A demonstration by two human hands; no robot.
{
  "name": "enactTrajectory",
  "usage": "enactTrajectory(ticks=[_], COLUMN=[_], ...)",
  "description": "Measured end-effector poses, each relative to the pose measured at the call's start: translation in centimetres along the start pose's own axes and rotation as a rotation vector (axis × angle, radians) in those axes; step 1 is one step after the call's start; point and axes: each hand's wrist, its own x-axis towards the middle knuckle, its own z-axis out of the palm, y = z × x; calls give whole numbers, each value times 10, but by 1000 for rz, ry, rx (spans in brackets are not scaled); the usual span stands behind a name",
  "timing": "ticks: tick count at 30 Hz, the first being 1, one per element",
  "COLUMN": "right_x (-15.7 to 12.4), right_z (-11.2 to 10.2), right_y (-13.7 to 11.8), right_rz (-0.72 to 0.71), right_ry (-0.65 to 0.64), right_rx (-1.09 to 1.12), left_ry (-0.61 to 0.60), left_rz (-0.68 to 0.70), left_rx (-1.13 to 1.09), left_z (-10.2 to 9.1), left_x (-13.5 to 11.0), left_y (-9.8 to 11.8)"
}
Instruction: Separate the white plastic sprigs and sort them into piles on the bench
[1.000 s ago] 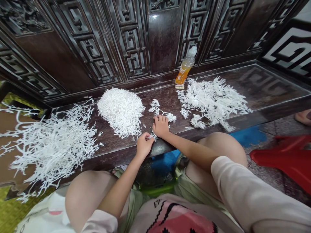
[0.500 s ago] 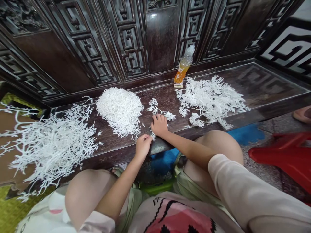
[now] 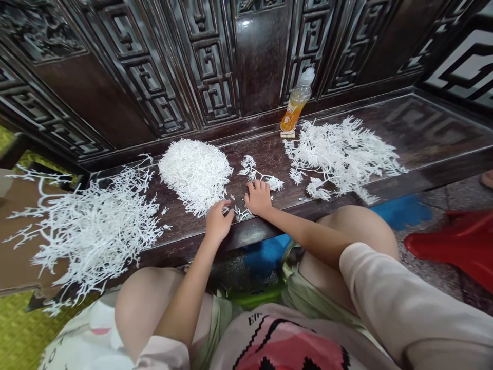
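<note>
My right hand [image 3: 259, 198] lies palm down near the bench's front edge, fingers spread over part of a white plastic branch [image 3: 262, 177]. Its tufted tips show beyond my fingertips; what lies under the palm is hidden. Left of it, my left hand [image 3: 219, 222] is open, thumb and forefinger apart, at the near edge of a heap of small white sprigs [image 3: 195, 172]. Between my hands is a small white forked piece [image 3: 242, 212]. I see nothing held in the left hand.
Bare, many-forked white branches [image 3: 100, 221] are piled at the left, partly over brown cardboard [image 3: 17, 218]. Tufted white branches [image 3: 342, 154] lie at the right, with an orange drink bottle [image 3: 296, 103] behind. A carved wooden back [image 3: 260, 67] closes the bench's far side. A red plastic object [image 3: 450, 244] stands lower right.
My left hand has moved left, away from my right hand toward the sprig heap, and its fingers have opened. The right hand stays on the branch. The view has shifted slightly.
</note>
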Motion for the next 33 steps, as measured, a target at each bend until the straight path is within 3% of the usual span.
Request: enactTrajectory(ticks=[4,14,25,33], right_x=[0,0,0,0], right_z=[-1,-1,-3,-4], right_y=[0,0,0,-1], right_rz=[1,1,-1,6], right_ry=[-6,7,-13,-30], right_rx=[3,7,4,15], left_ry=[-117,-270,-241,-155], left_rz=[155,108,226,221], left_rx=[192,247,465,380], left_z=[17,23,26,33], left_x=[-5,-4,-14,-9], left_y=[6,5,10,8])
